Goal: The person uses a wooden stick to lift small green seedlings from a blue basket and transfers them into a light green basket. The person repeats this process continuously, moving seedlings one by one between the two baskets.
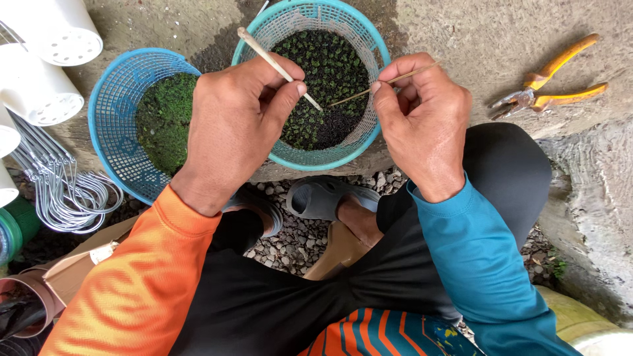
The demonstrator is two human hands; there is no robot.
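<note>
My left hand [234, 125] pinches a pale wooden stick [264, 54], its tip pointing down into a teal mesh basket [376, 49] filled with tiny dark green seedlings [330, 72] on black soil. My right hand [422, 115] grips a thinner stick [362, 92] whose tip meets the other stick's tip above the seedlings. A second, blue mesh basket [115, 112] with brighter green moss-like seedlings [165, 118] lies to the left, partly behind my left wrist. Both baskets rest on a concrete slab.
Orange-handled pliers [550, 86] lie on the concrete at the right. White plastic pots [46, 66] and a bundle of bent wire hangers [59, 191] sit at the left. Gravel and my sandalled feet [323, 198] are below the slab.
</note>
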